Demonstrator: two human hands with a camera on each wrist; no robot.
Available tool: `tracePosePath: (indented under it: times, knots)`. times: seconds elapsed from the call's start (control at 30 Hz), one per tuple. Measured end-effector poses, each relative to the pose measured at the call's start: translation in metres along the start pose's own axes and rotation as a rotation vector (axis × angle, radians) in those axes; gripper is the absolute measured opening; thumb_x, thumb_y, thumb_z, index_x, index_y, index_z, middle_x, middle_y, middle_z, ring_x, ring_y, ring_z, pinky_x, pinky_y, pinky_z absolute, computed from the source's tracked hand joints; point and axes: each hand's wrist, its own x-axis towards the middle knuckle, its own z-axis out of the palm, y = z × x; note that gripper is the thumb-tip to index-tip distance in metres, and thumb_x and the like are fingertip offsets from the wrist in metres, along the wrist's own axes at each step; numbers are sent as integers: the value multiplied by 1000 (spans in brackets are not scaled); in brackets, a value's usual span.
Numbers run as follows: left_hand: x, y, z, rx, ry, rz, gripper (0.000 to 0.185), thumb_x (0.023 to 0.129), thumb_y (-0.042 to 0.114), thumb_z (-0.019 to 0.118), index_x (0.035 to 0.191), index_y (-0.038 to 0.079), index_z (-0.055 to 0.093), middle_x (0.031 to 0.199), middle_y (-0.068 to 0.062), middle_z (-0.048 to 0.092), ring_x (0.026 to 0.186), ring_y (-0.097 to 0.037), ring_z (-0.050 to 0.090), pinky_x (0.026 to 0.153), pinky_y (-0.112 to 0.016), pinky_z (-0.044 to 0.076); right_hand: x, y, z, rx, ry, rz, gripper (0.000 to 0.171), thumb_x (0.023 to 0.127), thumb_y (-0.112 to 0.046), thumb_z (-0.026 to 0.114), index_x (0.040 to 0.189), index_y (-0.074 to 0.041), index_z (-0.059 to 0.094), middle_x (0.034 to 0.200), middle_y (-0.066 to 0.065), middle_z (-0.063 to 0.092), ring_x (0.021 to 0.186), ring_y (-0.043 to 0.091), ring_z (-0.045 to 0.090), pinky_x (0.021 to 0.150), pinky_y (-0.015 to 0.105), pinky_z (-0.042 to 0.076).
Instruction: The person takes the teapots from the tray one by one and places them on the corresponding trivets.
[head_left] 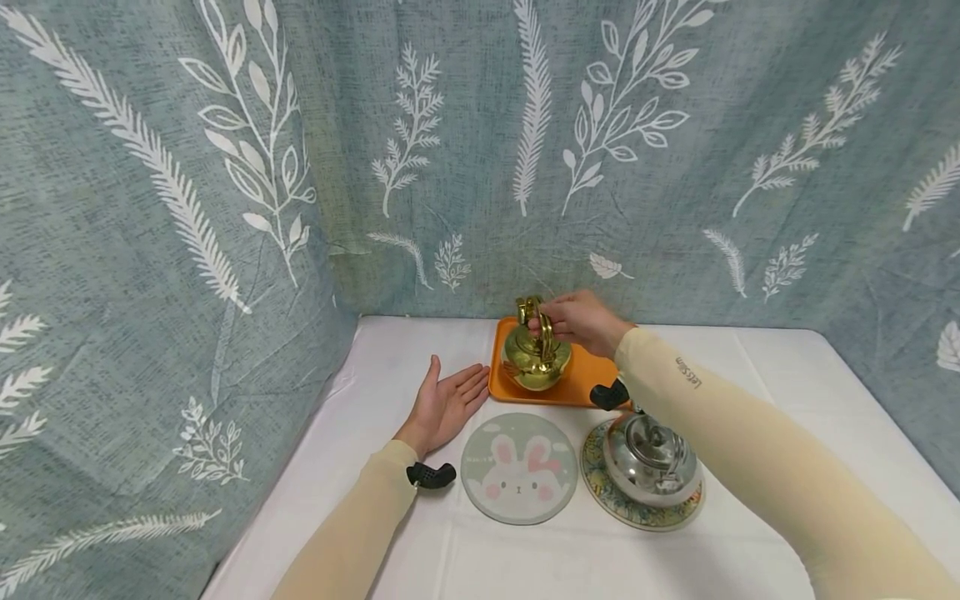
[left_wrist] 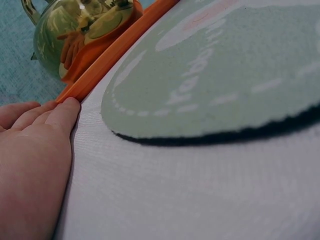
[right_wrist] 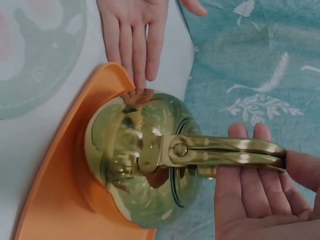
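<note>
A shiny gold teapot [head_left: 536, 358] with an upright loop handle stands at the left end of an orange tray [head_left: 592, 379]. My right hand [head_left: 585, 323] holds its handle [right_wrist: 230, 152], the fingers passing under the loop and the thumb at its top. My left hand [head_left: 448, 407] lies with straight fingers and the palm turned up, its fingertips right at the tray's left edge. In the left wrist view the fingertips [left_wrist: 70, 105] meet the orange rim, and the teapot's body [left_wrist: 55, 37] rises behind it.
In front of the tray lies a round green mat [head_left: 519, 504] with a rabbit face. To its right, a silver kettle [head_left: 651, 462] sits on a round patterned mat [head_left: 600, 492], partly under my right sleeve. A leaf-patterned curtain [head_left: 465, 167] hangs behind the white table [head_left: 757, 367].
</note>
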Motion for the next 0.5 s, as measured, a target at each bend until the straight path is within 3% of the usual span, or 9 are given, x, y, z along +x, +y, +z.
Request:
tracePosePath:
  times: [0.1, 0.27, 0.5]
  knots:
    - [0, 0, 0, -3, -7, 3, 104, 108, 77, 24, 172, -3, 10, 180, -18, 10, 166, -31, 12, 134, -41, 18, 2, 1, 2, 10, 3, -4, 40, 118, -15, 50, 147, 10, 60, 123, 18, 76, 99, 19, 75, 110, 43, 52]
    - [-1, -1, 2, -4, -26, 7, 104, 108, 77, 23, 172, -3, 6, 180, -18, 7, 166, -31, 9, 134, -41, 15, 1, 2, 6, 63, 6, -15, 39, 117, -10, 51, 148, 11, 56, 141, 25, 67, 118, 30, 73, 114, 46, 53]
    - [-3, -3, 3, -5, 3, 3, 104, 108, 77, 23, 172, -3, 9, 180, -18, 9, 166, -31, 11, 134, -41, 16, -3, 7, 13, 129, 20, -33, 33, 116, -5, 51, 145, 11, 54, 137, 25, 70, 123, 33, 71, 116, 50, 50]
